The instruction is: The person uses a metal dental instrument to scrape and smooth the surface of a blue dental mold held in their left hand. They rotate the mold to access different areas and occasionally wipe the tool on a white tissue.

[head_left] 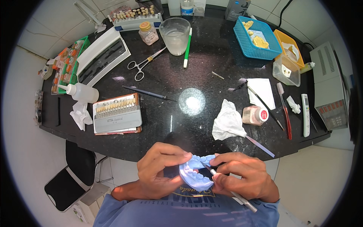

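Note:
A blue horseshoe-shaped dental cast (pixel 191 177) with moulded teeth is held up in front of my chest, near the table's front edge. My left hand (pixel 157 170) grips its left side, fingers on top and thumb below. My right hand (pixel 245 174) is closed around a craft knife (pixel 245 202) with a round metal handle, which slants down to the lower right. The knife's pointed blade lies at the inner side of the upper row of teeth. Fingertips of my right hand also rest on the cast's right end.
On the black table (pixel 162 125) lie a tooth shade guide (pixel 117 115), a dark slim tool (pixel 147 92), scissor-handled forceps (pixel 145 65) and a crumpled tissue (pixel 228 123). A pink powder jar (pixel 254 115), red toothbrush (pixel 285 113), glass of water (pixel 176 41) and blue basket (pixel 270 53) stand or lie farther off.

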A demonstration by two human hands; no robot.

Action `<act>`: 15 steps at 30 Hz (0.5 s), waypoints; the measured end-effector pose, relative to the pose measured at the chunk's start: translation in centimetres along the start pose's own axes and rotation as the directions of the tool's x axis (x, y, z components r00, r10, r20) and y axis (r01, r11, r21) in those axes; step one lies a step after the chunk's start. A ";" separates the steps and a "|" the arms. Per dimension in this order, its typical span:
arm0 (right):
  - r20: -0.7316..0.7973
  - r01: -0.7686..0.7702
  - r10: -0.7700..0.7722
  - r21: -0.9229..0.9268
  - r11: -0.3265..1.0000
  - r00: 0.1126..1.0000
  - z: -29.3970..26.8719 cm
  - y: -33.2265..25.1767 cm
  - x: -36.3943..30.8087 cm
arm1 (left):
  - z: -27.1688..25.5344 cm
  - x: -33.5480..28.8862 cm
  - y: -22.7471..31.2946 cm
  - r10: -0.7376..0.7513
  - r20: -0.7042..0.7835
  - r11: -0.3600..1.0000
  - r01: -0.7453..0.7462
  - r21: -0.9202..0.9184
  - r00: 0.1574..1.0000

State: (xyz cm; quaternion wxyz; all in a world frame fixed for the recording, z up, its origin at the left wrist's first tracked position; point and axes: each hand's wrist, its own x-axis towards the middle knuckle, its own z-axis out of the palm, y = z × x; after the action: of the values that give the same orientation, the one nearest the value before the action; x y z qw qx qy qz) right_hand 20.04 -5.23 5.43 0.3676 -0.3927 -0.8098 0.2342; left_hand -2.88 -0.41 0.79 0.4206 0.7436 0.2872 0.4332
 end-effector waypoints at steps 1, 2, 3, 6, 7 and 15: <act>-0.011 0.002 -0.002 0.009 1.000 1.000 0.1 0.0 -0.1 | 0.0 0.0 0.0 0.002 0.003 1.000 -0.002 0.011 1.000; -0.022 0.004 -0.004 0.018 1.000 1.000 0.2 0.1 -0.1 | -0.1 0.1 0.1 -0.002 0.010 1.000 0.002 -0.006 1.000; -0.038 -0.008 0.009 0.038 0.999 0.999 0.2 0.1 -0.2 | -0.2 0.1 0.2 -0.004 0.017 1.000 0.005 -0.024 1.000; -0.121 -0.021 0.032 0.094 0.995 0.992 0.3 0.2 0.0 | 0.3 0.0 -0.1 -0.061 -0.034 0.989 0.056 -0.140 0.998; -0.164 -0.011 0.031 0.122 0.992 0.986 0.4 0.1 0.0 | 0.5 -0.2 -0.1 -0.095 -0.065 0.979 0.082 -0.186 0.993; -0.527 -0.142 0.324 0.356 0.924 0.785 3.2 -0.4 -0.7 | 1.1 0.4 0.2 -0.026 -0.193 0.979 -0.014 -0.203 0.981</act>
State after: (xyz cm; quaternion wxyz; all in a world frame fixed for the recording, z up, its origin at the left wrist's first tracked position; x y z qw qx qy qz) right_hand 17.71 -6.29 3.43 0.6178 -0.4833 -0.5598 0.2673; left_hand -1.69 -0.67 0.83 0.4654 0.6500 0.2834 0.5297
